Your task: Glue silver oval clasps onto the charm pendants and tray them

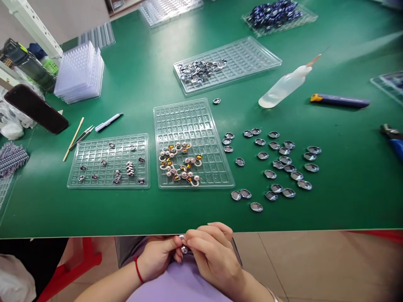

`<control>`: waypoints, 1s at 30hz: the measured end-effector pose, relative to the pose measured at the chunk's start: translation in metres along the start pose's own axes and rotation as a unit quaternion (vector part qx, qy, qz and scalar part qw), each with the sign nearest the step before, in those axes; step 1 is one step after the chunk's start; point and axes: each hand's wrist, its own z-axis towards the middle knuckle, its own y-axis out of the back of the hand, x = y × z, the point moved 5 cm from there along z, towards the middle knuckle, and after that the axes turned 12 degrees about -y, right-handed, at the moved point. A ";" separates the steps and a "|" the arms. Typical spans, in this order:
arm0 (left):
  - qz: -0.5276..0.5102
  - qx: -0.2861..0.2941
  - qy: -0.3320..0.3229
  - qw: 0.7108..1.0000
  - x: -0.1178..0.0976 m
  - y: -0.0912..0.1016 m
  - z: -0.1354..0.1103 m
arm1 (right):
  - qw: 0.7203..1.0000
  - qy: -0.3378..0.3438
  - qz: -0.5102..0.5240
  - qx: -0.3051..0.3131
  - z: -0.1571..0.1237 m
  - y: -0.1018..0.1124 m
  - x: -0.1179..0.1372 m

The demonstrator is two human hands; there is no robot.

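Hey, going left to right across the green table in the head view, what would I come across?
Dark phone, shorter clear tray, taller clear tray with curved beaded pieces, scattered silvery faceted pieces, dark blue tool with a yellow end, blue-handled pliers at the edge.

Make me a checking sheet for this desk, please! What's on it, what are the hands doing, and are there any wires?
Surface: green tabletop, with clear trays on it.
Things in use: small shiny piece, partly hidden; loose silvery stones, spread out on the right.
Clutter: pen, phone, squeeze bottle, cutter.
Hands: left hand pinches the small shiny piece; right hand is at it, its grip unclear.
Cables: nothing seen.
Surroundings: tiled floor; red plastic frame, lower left.
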 end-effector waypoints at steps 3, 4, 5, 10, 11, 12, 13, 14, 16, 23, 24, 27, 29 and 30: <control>0.000 0.000 0.000 1.000 0.001 0.000 0.000 | 1.000 0.011 -0.001 -0.006 -0.002 -0.001 -0.001; 0.001 0.002 0.001 1.000 0.001 0.000 0.000 | 1.000 0.012 -0.002 -0.009 -0.003 -0.001 -0.001; 0.001 0.003 0.001 1.000 0.001 0.000 0.000 | 1.000 0.012 -0.002 -0.011 -0.003 -0.001 -0.002; 0.006 0.011 0.006 1.000 0.001 0.000 0.000 | 0.999 0.013 -0.002 -0.032 -0.005 -0.002 -0.002; 0.008 0.012 0.007 1.000 0.001 0.001 0.000 | 0.999 0.013 -0.001 -0.034 -0.005 -0.002 -0.002; 0.010 0.013 0.007 1.000 0.001 0.001 0.000 | 0.999 0.012 -0.001 -0.035 -0.005 -0.002 -0.002; 0.012 0.014 0.008 1.000 0.001 0.001 0.000 | 0.999 0.010 -0.001 -0.034 -0.005 -0.002 -0.002; 0.015 0.016 0.009 1.000 0.000 0.002 0.000 | 0.999 0.007 -0.001 -0.033 -0.005 -0.002 -0.002; 0.019 0.022 0.013 0.999 -0.001 0.002 -0.001 | 1.000 0.003 0.001 -0.029 -0.004 -0.002 -0.002; 0.039 0.093 0.037 0.994 -0.010 -0.002 -0.007 | 1.000 0.015 0.022 0.000 -0.002 0.004 0.000; 0.044 0.108 0.041 0.992 -0.012 -0.003 -0.009 | 0.999 0.023 0.027 0.010 -0.001 0.006 0.001; 0.056 0.143 0.047 0.987 -0.022 -0.009 -0.019 | 0.995 0.077 0.045 0.043 0.001 0.014 0.008; 0.081 0.164 0.024 0.983 -0.035 -0.015 -0.025 | 0.990 0.112 0.058 0.058 0.003 0.020 0.013; 0.105 0.177 0.001 0.979 -0.043 -0.019 -0.028 | 0.989 0.118 0.062 0.062 0.005 0.023 0.015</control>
